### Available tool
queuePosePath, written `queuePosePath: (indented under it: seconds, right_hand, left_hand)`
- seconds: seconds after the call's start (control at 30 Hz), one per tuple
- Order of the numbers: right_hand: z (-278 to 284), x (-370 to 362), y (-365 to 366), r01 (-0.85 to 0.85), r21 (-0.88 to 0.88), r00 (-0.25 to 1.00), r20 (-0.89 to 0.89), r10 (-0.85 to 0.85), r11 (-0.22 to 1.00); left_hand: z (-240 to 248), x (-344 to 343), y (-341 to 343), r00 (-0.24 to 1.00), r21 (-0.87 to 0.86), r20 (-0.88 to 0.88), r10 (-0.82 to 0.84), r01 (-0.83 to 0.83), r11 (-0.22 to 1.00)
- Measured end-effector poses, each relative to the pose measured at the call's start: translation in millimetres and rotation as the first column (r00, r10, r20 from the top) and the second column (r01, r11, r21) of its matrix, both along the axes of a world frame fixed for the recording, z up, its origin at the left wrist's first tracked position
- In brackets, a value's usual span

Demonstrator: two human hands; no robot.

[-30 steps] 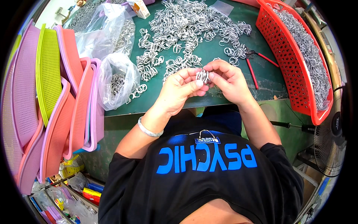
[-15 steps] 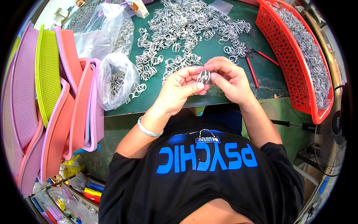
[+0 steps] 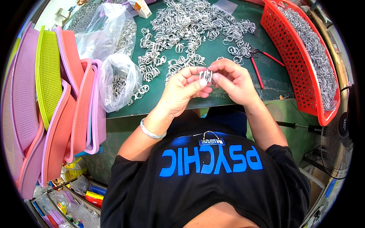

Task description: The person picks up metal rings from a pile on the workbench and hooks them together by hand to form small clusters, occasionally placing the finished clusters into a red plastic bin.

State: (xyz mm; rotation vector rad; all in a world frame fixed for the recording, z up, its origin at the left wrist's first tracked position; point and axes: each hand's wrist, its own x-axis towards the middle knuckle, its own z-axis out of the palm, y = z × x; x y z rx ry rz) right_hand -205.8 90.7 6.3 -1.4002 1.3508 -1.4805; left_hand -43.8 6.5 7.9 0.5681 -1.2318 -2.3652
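Observation:
My left hand and my right hand meet above the near edge of the green table. Between their fingertips they pinch a small silver metal clip. Just beyond the hands lies a big heap of the same silver metal clips spread across the table. A pale bracelet circles my left wrist.
A red perforated basket full of silver pieces runs along the right. Red-handled pliers lie beside my right hand. Clear plastic bags of clips sit to the left. Pink, orange and green baskets stand stacked on edge at far left. A fan stands at lower right.
Both hands stay in the same spot; the fingers have shifted slightly as they turn the small clip between them.

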Motion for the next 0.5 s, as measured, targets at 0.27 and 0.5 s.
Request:
queuePosePath:
  seconds: [0.27, 0.5]
  right_hand:
    - [4.9, 3.6, -0.4, -0.01, 0.168, 0.979, 0.203, -0.025, 0.986]
    - [5.1, 2.5, -0.9, -0.055, 0.218, 0.963, 0.27, -0.006, 0.974]
  left_hand:
    - [0.8, 1.1, -0.4, 1.0, 0.029, 0.003, -0.012, 0.012, 1.0]
    - [1.8, 1.8, -1.3, 0.999, 0.032, 0.024, -0.045, 0.044, 0.999]
